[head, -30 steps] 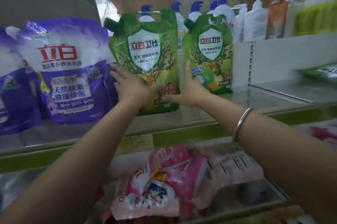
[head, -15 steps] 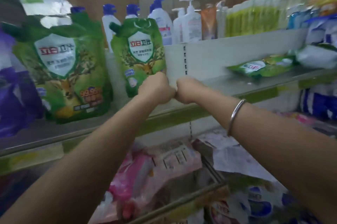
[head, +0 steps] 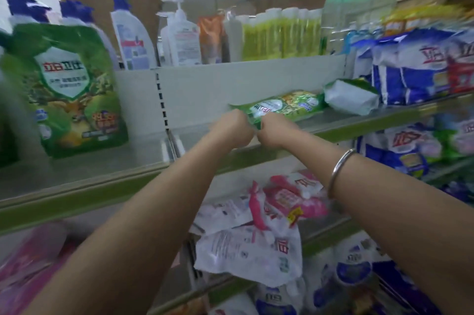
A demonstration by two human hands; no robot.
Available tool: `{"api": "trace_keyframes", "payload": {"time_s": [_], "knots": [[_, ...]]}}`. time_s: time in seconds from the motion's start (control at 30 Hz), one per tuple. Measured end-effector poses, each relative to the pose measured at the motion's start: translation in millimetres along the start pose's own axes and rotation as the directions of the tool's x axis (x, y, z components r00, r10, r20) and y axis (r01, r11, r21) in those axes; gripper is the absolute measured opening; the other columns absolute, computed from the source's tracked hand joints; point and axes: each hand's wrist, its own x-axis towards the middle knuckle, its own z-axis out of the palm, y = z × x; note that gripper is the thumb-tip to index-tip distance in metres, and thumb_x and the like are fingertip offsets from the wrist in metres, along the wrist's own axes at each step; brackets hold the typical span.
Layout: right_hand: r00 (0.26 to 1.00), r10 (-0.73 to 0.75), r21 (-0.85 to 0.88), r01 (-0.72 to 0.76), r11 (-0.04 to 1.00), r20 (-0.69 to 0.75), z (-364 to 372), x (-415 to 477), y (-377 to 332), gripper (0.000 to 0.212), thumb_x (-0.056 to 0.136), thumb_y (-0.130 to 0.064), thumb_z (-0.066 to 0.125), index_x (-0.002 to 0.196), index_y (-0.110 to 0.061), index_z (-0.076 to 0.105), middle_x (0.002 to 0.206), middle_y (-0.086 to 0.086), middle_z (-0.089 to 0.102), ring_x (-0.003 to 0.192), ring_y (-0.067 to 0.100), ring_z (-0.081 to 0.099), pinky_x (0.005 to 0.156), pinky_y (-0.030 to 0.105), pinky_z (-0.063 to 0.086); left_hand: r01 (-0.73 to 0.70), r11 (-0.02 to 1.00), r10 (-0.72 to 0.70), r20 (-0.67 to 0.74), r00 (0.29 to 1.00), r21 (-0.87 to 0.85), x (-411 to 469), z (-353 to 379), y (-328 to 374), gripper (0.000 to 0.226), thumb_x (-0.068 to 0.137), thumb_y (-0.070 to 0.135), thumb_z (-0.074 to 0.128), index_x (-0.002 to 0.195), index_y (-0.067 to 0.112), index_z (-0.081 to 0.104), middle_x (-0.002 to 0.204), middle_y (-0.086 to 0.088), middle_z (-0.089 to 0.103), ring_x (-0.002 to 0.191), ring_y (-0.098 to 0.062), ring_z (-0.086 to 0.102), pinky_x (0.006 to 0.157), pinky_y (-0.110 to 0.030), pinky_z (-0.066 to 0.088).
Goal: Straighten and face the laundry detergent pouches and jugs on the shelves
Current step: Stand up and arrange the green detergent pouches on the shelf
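Note:
A green detergent pouch (head: 284, 106) lies flat on the middle shelf (head: 359, 126), right of the shelf divider. My left hand (head: 232, 130) and my right hand (head: 272, 132) are both fisted side by side at its near end, and the pouch's edge shows pinched between them. To the left, another green pouch (head: 73, 94) stands upright facing me. A white and green pouch (head: 351, 99) lies on its side just behind the flat one. My right wrist wears a metal bangle.
Blue and white detergent bags (head: 413, 70) stand at the right. White bottles (head: 133, 37) and a pump bottle (head: 182, 36) line the back. On the lower shelf, pink pouches (head: 292, 199) and a white pouch (head: 251, 255) lie in a jumble.
My view and both hands have moved right, from the upright green pouches to the flat green pouch. The hands went from open on a standing pouch to fists at the flat pouch's end.

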Motion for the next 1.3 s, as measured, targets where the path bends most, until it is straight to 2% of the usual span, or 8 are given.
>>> {"api": "trace_keyframes", "payload": {"time_s": [0.13, 0.4, 0.6, 0.93, 1.07, 1.17, 1.23, 1.3], "knots": [[0.999, 0.033, 0.015, -0.032, 0.999, -0.009, -7, 20, 33, 0.017, 0.087, -0.011, 0.046, 0.070, -0.007, 0.043, 0.081, 0.011, 0.050, 0.078, 0.025, 0.047, 0.054, 0.025, 0.032, 0.009, 0.999, -0.011, 0.043, 0.999, 0.049, 35, 22, 18, 0.029, 0.090, 0.021, 0.053, 0.110, 0.002, 0.061, 0.116, -0.016, 0.062, 0.107, -0.033, 0.058, 0.085, -0.035, 0.046], [0.997, 0.076, -0.015, -0.076, 0.997, -0.013, -10, 51, 68, 0.008, 0.088, -0.011, 0.048, 0.093, -0.010, 0.054, 0.112, 0.013, 0.061, 0.094, 0.028, 0.056, 0.070, 0.027, 0.039, 0.137, 0.987, -0.144, 0.074, 0.987, 0.087, 86, 51, 40, 0.054, 0.079, 0.052, 0.064, 0.120, 0.017, 0.054, 0.120, -0.005, 0.059, 0.111, -0.027, 0.056, 0.090, -0.035, 0.046], [0.996, 0.088, -0.013, -0.089, 0.996, -0.032, -4, 63, 77, 0.009, 0.087, -0.010, 0.048, 0.092, -0.010, 0.055, 0.109, 0.011, 0.060, 0.090, 0.027, 0.054, 0.070, 0.028, 0.039, 0.017, 0.938, -0.019, 0.001, 1.000, 0.347, 86, 49, 49, 0.031, 0.091, 0.005, 0.046, 0.121, 0.006, 0.054, 0.127, -0.013, 0.055, 0.117, -0.029, 0.054, 0.091, -0.034, 0.046], [0.996, -0.039, -0.176, 0.024, 0.984, -0.083, -1, 71, 48, 0.050, 0.087, -0.022, 0.057, 0.131, -0.010, 0.039, 0.136, 0.010, 0.040, 0.127, 0.031, 0.039, 0.097, 0.040, 0.039, -0.072, 0.798, 0.171, -0.110, 0.979, 0.598, 61, -15, 9, 0.030, 0.091, 0.003, 0.047, 0.118, 0.003, 0.060, 0.118, -0.021, 0.060, 0.111, -0.038, 0.057, 0.088, -0.040, 0.048], [0.974, -0.155, -0.276, 0.106, 0.955, -0.165, 2, 64, 16, 0.035, 0.088, -0.016, 0.052, 0.123, -0.009, 0.050, 0.127, 0.011, 0.051, 0.121, 0.031, 0.048, 0.095, 0.041, 0.041, -0.079, 0.740, 0.261, -0.177, 0.949, 0.668, 39, -50, -18, 0.029, 0.093, -0.002, 0.039, 0.119, 0.000, 0.053, 0.120, -0.021, 0.052, 0.108, -0.038, 0.057, 0.084, -0.042, 0.047], [0.927, -0.305, -0.390, 0.204, 0.898, -0.219, 7, 56, -9, 0.027, 0.089, -0.008, 0.047, 0.113, -0.007, 0.059, 0.117, 0.012, 0.061, 0.109, 0.031, 0.059, 0.082, 0.035, 0.047, 0.047, 0.842, 0.204, -0.398, 0.894, 0.538, 26, -76, -48, 0.027, 0.092, -0.004, 0.036, 0.115, 0.000, 0.051, 0.119, -0.020, 0.048, 0.100, -0.037, 0.059, 0.082, -0.041, 0.048], [0.915, -0.326, -0.375, 0.224, 0.900, -0.236, 14, 52, -24, 0.025, 0.089, -0.006, 0.046, 0.109, -0.007, 0.061, 0.113, 0.013, 0.064, 0.106, 0.032, 0.060, 0.082, 0.035, 0.047, 0.189, 0.954, -0.021, -0.576, 0.817, 0.233, 17, -87, -67, 0.026, 0.092, 0.003, 0.040, 0.113, 0.001, 0.054, 0.115, -0.019, 0.054, 0.099, -0.036, 0.059, 0.079, -0.038, 0.045], [0.919, -0.290, -0.297, 0.207, 0.932, -0.266, 18, 49, -39, 0.025, 0.088, -0.005, 0.045, 0.107, -0.007, 0.061, 0.111, 0.014, 0.064, 0.105, 0.033, 0.060, 0.080, 0.034, 0.047, 0.298, 0.952, -0.292, -0.503, 0.813, -0.071, 5, -82, -79, 0.031, 0.092, 0.018, 0.046, 0.117, 0.001, 0.053, 0.115, -0.017, 0.058, 0.104, -0.034, 0.057, 0.083, -0.034, 0.046]]}}
